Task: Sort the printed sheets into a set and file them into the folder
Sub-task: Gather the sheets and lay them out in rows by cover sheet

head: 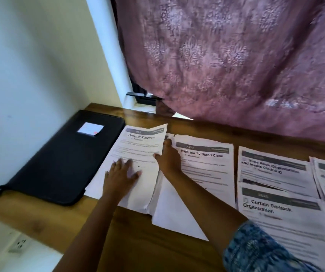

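Several printed sheets (138, 154) lie stacked on the table (138, 242) beside the closed folder (63, 163); likely light, floppy, slippery. Left grip (121, 175) presses flat; right grip (167, 160) pinches their curling right edge, a sensible hold.

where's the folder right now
Head view: the black folder lies at the desk's left end by the wall, beside the paper stack under the left hand.

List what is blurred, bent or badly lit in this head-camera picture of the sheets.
Head view: wide-angle bend curves the table at its far edge and tilts the wall; the left hand looks slightly motion-smeared; the heading on the Placemat sheet reads, but its body text is too soft; the curtain glows from light behind, while the black folder stays dark with little detail.
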### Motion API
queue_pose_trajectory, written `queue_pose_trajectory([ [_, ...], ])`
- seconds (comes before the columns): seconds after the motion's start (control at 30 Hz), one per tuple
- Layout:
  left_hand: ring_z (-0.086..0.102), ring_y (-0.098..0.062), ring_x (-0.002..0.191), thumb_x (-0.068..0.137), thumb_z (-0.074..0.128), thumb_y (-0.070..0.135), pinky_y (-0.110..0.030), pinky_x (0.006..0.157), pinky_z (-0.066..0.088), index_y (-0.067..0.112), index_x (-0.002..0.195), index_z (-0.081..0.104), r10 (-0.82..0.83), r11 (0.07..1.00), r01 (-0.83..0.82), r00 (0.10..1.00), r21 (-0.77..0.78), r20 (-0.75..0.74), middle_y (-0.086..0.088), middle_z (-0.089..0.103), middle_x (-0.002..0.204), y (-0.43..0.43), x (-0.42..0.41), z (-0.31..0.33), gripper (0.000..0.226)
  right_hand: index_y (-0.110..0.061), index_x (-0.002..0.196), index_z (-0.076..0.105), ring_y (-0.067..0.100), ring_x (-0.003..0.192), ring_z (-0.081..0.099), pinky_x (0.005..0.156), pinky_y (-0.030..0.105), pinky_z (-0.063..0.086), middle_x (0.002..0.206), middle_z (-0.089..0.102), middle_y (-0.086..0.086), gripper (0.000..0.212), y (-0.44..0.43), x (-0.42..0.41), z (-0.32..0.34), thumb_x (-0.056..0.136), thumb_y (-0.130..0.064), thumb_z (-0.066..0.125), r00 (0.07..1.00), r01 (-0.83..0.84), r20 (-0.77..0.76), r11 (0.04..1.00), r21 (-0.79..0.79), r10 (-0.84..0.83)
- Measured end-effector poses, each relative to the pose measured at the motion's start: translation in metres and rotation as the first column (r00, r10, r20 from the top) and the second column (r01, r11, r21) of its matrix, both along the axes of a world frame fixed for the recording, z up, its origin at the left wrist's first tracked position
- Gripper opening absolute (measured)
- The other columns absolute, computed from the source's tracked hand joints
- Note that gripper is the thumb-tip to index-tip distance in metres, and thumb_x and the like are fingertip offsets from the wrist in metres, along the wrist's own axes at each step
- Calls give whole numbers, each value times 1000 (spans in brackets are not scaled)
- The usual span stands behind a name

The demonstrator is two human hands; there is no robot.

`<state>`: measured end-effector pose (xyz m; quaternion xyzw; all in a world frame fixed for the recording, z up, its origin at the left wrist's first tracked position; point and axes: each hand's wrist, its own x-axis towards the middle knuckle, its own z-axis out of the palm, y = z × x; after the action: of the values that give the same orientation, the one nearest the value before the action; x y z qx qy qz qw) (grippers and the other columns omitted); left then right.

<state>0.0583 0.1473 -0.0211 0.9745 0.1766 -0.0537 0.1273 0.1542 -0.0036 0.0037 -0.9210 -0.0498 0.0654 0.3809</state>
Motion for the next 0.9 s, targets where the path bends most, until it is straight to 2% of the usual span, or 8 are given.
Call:
queue_pose_trajectory([
  [0.13,-1,-27,149,93,24,66,-53,117,8,30,154,4,49,999,-49,999,21,5,-6,-1,162,-2,-10,-13,73,-19,147,24,30,137,24,106,48,30,151,26,12,72,-2,-16,-2,88,-39,60,949,-88,235,894,-440,209],
  [0.23,-1,-26,149,93,25,66,-53,117,6,31,154,4,46,999,-46,999,-1,4,-6,-1,162,-1,-7,-14,74,-17,144,33,29,144,12,114,55,3,156,21,9,63,-2,-31,-12,92,-47,50,895,-289,156,810,-510,417],
  [0.37,9,-27,148,92,41,61,-54,117,10,26,153,17,65,998,-65,998,-3,-13,-9,10,161,4,-3,-1,74,-17,148,26,28,146,8,112,55,-12,158,18,10,64,-9,-42,-14,96,-51,39,889,-309,144,803,-510,434],
  [0.5,27,-33,143,93,50,50,-56,115,15,17,146,36,64,995,-45,972,-86,226,-13,32,154,-38,-2,23,64,-18,143,39,25,144,21,114,53,-4,153,33,6,56,-65,-60,1,95,-47,45,922,-187,264,923,-336,283],
  [0.57,38,-33,137,93,52,48,-57,113,21,17,140,46,-25,984,84,939,-158,343,-11,44,147,-86,-3,33,56,-19,127,57,26,131,44,112,56,17,136,54,4,43,-113,-75,4,91,-42,51,918,-64,359,955,-288,170],
  [0.67,49,-28,129,89,51,50,-58,109,32,21,131,56,-253,924,350,861,-153,441,-8,55,137,-173,-14,32,52,-22,101,68,25,98,64,85,44,49,101,69,-2,30,-193,-104,4,82,-40,52,895,135,446,953,-272,0],
  [0.77,43,-25,134,87,55,45,-52,115,18,23,128,58,-435,827,538,795,-162,423,-3,53,140,-251,-32,23,47,-23,100,68,27,94,62,76,40,47,98,69,-1,23,-264,-129,2,80,-32,61,913,281,378,910,-305,-155],
  [0.9,37,-23,138,88,52,47,-43,115,10,27,132,54,-597,731,671,716,-123,361,0,49,144,-312,-53,1,48,-21,115,63,28,111,53,87,41,41,116,63,2,28,-329,-151,-6,88,-28,62,909,410,241,835,-367,-340],
])
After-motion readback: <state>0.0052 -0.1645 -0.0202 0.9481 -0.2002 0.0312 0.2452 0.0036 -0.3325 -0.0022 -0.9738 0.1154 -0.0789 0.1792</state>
